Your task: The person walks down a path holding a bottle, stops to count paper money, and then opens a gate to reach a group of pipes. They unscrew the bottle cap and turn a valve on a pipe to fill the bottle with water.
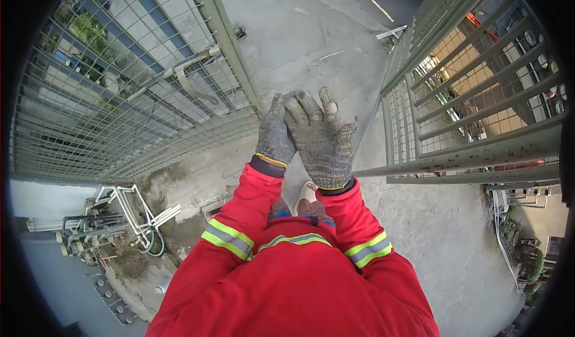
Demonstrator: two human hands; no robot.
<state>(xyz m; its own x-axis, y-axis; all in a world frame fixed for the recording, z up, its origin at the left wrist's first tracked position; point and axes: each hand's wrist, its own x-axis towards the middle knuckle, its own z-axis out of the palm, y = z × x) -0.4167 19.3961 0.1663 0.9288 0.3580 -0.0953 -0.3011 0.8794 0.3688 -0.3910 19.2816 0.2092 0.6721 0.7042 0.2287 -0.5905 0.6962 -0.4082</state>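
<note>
Both of my hands wear grey knitted work gloves with yellow cuff edges, held together in front of my red jacket (299, 277). My right hand (320, 142) is open, its fingers apart and slightly bent; bare fingertips show through the worn glove. My left hand (276, 134) lies against its side, fingers stretched upward and partly hidden behind the right hand. I see nothing held in either one. Close to the left hand stands the edge of a metal mesh gate (235, 55), with a latch bar (179, 67) across it.
A barred metal gate (479, 157) stands on the right. Concrete ground (305, 43) runs between the gates. White pipes (135, 211) and valves sit at the lower left. Below my hands a light-coloured shoe (305, 194) shows. Plants (533, 265) grow at the far right.
</note>
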